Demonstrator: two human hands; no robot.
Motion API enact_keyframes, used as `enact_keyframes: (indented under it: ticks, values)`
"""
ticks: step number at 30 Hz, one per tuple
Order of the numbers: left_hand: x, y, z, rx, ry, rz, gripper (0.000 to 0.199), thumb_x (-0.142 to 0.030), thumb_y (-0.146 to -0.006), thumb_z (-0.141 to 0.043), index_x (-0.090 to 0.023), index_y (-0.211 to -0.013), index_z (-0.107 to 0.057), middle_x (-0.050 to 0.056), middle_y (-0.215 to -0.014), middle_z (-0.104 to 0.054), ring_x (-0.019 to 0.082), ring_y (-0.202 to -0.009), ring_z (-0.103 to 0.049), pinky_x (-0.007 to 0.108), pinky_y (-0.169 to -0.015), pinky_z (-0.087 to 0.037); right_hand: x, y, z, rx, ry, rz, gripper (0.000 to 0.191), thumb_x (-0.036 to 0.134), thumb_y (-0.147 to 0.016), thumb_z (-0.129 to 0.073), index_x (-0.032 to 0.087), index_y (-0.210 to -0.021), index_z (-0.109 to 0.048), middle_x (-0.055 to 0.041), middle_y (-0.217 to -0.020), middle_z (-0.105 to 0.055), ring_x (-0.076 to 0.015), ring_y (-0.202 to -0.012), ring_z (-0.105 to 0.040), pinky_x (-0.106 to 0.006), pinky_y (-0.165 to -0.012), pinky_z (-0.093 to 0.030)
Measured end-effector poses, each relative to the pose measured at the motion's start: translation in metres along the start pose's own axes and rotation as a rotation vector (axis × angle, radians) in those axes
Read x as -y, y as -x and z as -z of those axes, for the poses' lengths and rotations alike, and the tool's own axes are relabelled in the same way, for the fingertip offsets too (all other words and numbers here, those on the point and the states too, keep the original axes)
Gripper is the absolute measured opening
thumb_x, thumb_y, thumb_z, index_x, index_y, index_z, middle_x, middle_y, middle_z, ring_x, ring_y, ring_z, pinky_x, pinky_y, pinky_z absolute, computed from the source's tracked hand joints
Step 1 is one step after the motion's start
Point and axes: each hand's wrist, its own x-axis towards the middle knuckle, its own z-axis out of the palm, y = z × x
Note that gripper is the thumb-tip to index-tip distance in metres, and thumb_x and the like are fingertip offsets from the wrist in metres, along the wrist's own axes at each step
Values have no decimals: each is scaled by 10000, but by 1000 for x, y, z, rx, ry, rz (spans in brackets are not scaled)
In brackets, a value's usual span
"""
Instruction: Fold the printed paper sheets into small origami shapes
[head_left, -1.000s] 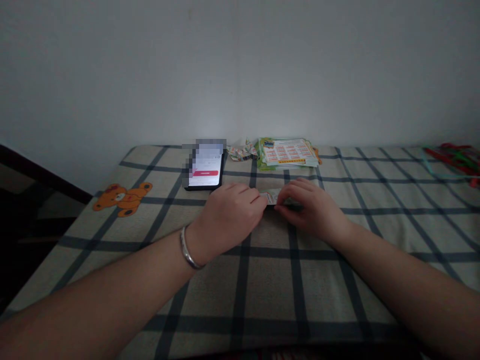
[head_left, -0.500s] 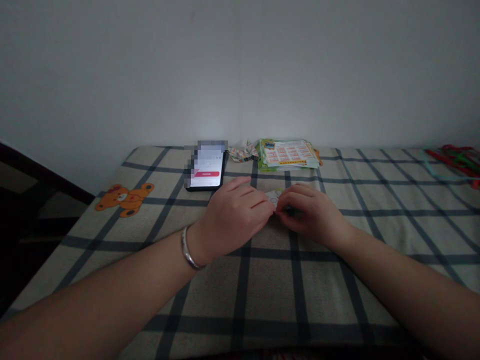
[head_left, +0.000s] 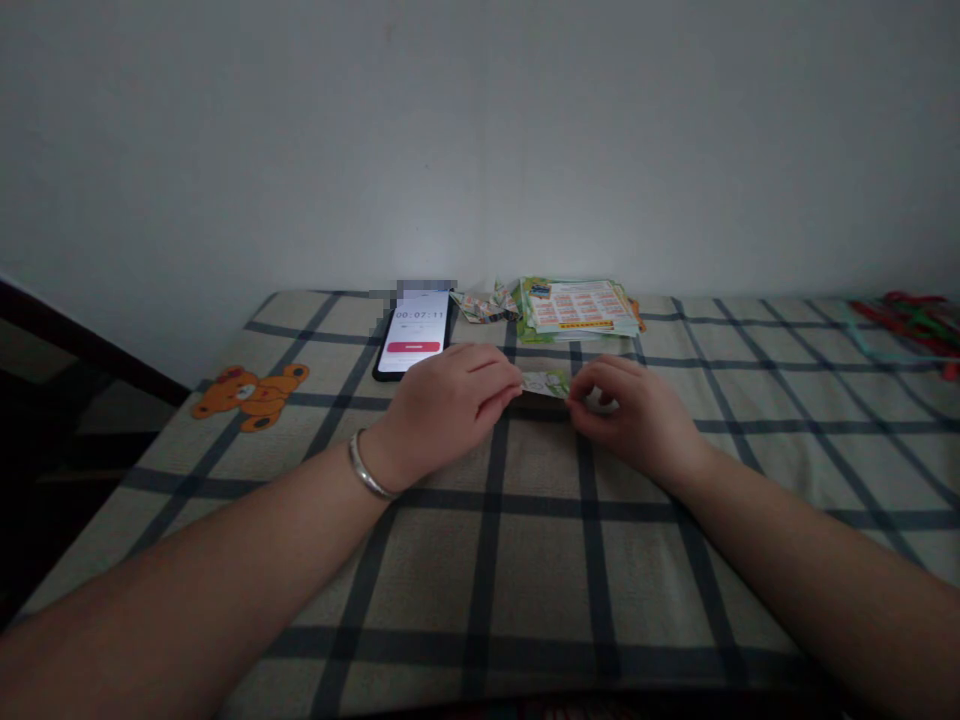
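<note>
Two ends pinched, the left hand [head_left: 450,398] and right hand [head_left: 636,412] hold the printed paper [head_left: 546,383] between them at the frame's centre, where light, even tension should keep it flat!

A small printed paper piece [head_left: 546,384], held at both ends

It is a narrow, whitish strip with thin dark line drawing, and with green colour mostly at its far and right part. It lies across from left to right, in the middle of the scene. The near edge goes slightly lower at right, with dark shadow below. Both ends are pinched; whether it is folded, I cannot tell.
</note>
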Motion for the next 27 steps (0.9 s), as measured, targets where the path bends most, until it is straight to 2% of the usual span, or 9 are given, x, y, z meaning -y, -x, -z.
enact_keyframes:
  ticks: [4,8,16,22,27]
  values:
    - [1,0,1,-21,22,45,125,-194,-932,-533,-158,-899,-648,41,-907,-663,187,-885,-610,309,-787,-485,-4,1,1,-22,-10,-36,66,170,-779,-633,205,-765,-579,-5,-774,-610,-134,-659,-534,-264,-579,-399]
    - [2,-1,3,-13,54,82,150,-196,-951,-500,-154,-907,-637,49,-928,-654,186,-912,-597,320,-819,-480,-5,1,2,-60,-10,-12,83,159,-769,-636,208,-753,-570,0,-750,-601,-136,-661,-529,-268,-581,-396]
    - [3,-2,1,-10,105,97,102,-161,-939,-474,-160,-882,-558,41,-892,-618,175,-877,-579,310,-776,-476,-5,1,4,-109,-21,20,92,160,-782,-617,213,-753,-548,2,-732,-584,-129,-620,-495,-272,-562,-385]
    - [-3,0,-2,22,-51,14,77,-164,-915,-500,-154,-894,-574,57,-895,-648,203,-874,-577,340,-794,-468,-1,0,3,-130,-22,115,99,132,-777,-600,213,-782,-544,-32,-780,-609,-176,-740,-555,-308,-655,-445]
    - [-5,0,-3,45,-77,-62,112,-169,-908,-502,-160,-910,-614,52,-896,-670,203,-874,-584,343,-786,-452,3,-1,5,-14,-37,258,132,108,-768,-581,222,-825,-547,-48,-833,-643,-209,-822,-575,-349,-728,-467]
